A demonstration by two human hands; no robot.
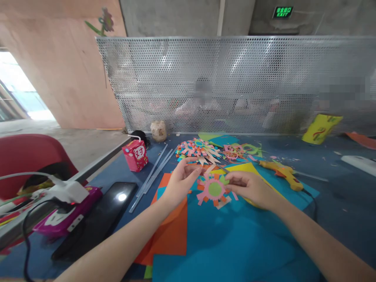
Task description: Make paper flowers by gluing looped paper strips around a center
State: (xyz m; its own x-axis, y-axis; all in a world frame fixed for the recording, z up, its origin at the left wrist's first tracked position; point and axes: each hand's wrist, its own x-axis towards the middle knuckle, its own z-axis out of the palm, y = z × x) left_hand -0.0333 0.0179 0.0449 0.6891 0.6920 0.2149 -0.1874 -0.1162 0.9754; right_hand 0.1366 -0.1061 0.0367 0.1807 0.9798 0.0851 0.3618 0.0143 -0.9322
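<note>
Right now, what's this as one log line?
pink paper flower; left hand: near upper left; right hand: at right edge; beneath: blue paper; farther right: glue gun

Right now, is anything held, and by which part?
A paper flower: the right hand appears to pinch it by a green petal at its upper right. The left hand is near its upper left; whether it grips is unclear.

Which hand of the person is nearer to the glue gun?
Right. The right hand is at the flower's right edge, a gap left of the glue gun; the left hand is farther left, beyond the flower.
</note>
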